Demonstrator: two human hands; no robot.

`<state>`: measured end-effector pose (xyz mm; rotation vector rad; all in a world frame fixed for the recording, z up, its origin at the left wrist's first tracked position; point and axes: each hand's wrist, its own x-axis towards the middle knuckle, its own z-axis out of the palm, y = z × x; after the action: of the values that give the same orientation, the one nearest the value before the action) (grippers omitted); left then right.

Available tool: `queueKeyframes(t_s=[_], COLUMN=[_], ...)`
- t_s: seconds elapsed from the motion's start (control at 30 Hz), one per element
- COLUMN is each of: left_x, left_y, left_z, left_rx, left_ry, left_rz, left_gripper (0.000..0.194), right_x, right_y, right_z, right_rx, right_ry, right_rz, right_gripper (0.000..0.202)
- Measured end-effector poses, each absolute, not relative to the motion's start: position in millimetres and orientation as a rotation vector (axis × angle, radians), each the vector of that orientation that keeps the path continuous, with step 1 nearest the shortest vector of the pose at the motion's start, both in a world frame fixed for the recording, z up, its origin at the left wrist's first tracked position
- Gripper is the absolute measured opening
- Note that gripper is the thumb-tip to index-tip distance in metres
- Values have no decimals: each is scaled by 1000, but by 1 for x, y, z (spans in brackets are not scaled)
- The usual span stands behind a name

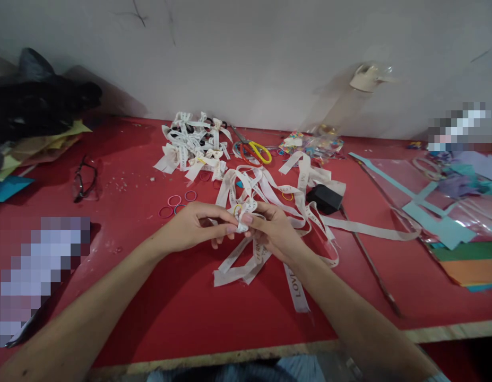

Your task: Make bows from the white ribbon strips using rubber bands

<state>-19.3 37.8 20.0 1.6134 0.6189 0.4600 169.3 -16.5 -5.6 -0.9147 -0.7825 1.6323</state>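
Both hands meet over the middle of the red table, pinching a white printed ribbon [249, 208] gathered into a bow-like bunch. My left hand [198, 225] holds its left side, fingertips closed near a bit of yellow band [237, 209]. With thumb and fingers closed, my right hand [275, 228] grips the bunch from the right. Ribbon tails [240, 268] hang below the hands onto the table. Long loose ribbon [265, 183] lies in loops just behind them. The exact knot between the fingertips is partly hidden.
Finished-looking ribbon bows [193, 140] are heaped at the back, beside yellow-and-red-handled scissors [256, 151]. Several hair elastics [174, 200] lie left of the hands. Glasses [85, 179] rest farther left. A black block [325, 198], a thin rod [369, 260] and coloured paper [466, 262] are at right.
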Motion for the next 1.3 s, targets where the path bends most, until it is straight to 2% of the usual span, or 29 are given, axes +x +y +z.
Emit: queueKeyframes(t_s=[0.13,0.4,0.57,0.8,1.0,1.3], left_x=[-18,-11,-11,-12,-13,-12], left_y=[37,33,35,36,37,37], left_z=[20,12,10,12,9,8], left_rx=[1622,1758,1899,1764,1807,1802], left_ry=[624,768,791,767,789,800], left_rz=[463,661,780,838,1016,1068], left_gripper=[23,21,11,14,14,11], right_x=[170,165,164,170,171,168], right_y=[-16,-18,-20,-20,-19,-22], right_z=[-6,-8,-6,-6,-6,-7], right_rx=[-943,-1021,-1072,-1187,-1160,-1205], right_ry=[-779,-940,-1009,-1064,-1161,-1388], right_rz=[1645,1345,1230,1001,902,760], right_gripper=[21,32,19,16,11,8])
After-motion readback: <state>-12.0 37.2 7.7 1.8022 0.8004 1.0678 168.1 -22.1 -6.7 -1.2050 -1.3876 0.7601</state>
